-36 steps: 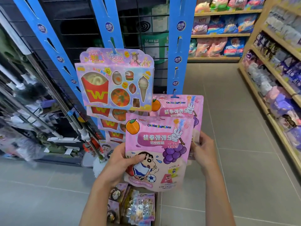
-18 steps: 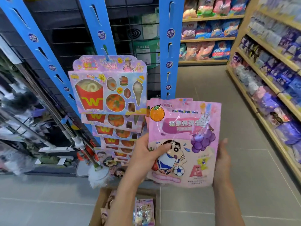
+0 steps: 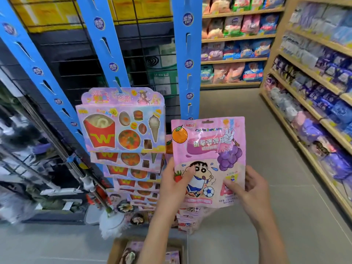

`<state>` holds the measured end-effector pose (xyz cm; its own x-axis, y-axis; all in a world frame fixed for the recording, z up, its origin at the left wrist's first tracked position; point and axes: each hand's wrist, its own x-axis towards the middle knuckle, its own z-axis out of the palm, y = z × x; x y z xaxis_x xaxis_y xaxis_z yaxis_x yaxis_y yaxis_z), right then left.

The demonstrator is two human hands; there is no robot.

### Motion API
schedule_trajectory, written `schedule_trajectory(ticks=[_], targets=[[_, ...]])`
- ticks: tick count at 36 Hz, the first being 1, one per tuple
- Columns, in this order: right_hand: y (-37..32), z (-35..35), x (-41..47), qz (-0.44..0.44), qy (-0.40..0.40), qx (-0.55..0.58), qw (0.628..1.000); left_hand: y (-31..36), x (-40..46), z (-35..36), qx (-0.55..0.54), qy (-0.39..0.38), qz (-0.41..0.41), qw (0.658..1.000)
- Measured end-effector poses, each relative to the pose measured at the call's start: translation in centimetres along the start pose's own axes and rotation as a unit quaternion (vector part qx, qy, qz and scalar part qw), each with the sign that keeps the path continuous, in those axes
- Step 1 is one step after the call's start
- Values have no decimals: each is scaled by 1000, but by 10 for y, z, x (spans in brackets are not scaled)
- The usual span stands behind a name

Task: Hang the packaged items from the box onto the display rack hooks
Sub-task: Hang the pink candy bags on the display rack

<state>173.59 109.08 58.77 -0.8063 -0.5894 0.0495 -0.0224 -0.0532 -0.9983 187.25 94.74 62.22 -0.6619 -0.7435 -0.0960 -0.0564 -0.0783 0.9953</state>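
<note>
We hold one pink pouch (image 3: pixel 208 161) up in front of the right blue hanging strip (image 3: pixel 187 54), our left hand (image 3: pixel 176 184) gripping its lower left edge with the thumb on the printed cartoon boy, our right hand (image 3: pixel 247 189) pinching its lower right corner. The slot at the pouch's top edge sits just below the strip's visible hooks, so we judge this one is not yet hung.

As for progress, the middle strip (image 3: pixel 106 44) already carries a column of toy-food blister cards (image 3: pixel 122 121), one below another, down toward the floor. Behind and below our pouch, more of the same pink pouches (image 3: pixel 187 220) seem to hang on the lower part of the right strip, though we cannot see their hooks. The left strip (image 3: pixel 28 54) shows bare hooks along the stretch we can see. The cardboard box (image 3: pixel 146 251) on the floor near us still holds packets, so work remains.

On writing: the fries carton on each card bears a yellow "W". The pouch shows an orange, purple grapes, a football, large Chinese characters on a purple band and a small line of Latin letters too blurred to read. Round blue badges on the strips carry Chinese characters we cannot make out.
</note>
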Motion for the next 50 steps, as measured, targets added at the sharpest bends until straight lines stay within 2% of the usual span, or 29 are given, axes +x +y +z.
schedule_trajectory(ticks=[3,10,19,32,40,44,50], targets=[[-6,9,5,-13,6,4,1000,-2,3,-7,1,-12,-21,1000],[-15,29,18,-33,44,18,998,0,6,-16,-3,18,-57,998],[-23,41,29,-41,34,41,998,8,9,-25,-18,33,-33,999],[-9,48,25,-12,25,46,999,4,7,-35,-21,25,-10,999],[10,49,21,42,13,37,998,-14,4,-39,-30,34,-35,998],[14,55,19,37,45,37,998,-17,3,-44,-20,40,-44,998],[37,64,9,50,153,24,987,-37,-5,-57,6,33,-84,996]])
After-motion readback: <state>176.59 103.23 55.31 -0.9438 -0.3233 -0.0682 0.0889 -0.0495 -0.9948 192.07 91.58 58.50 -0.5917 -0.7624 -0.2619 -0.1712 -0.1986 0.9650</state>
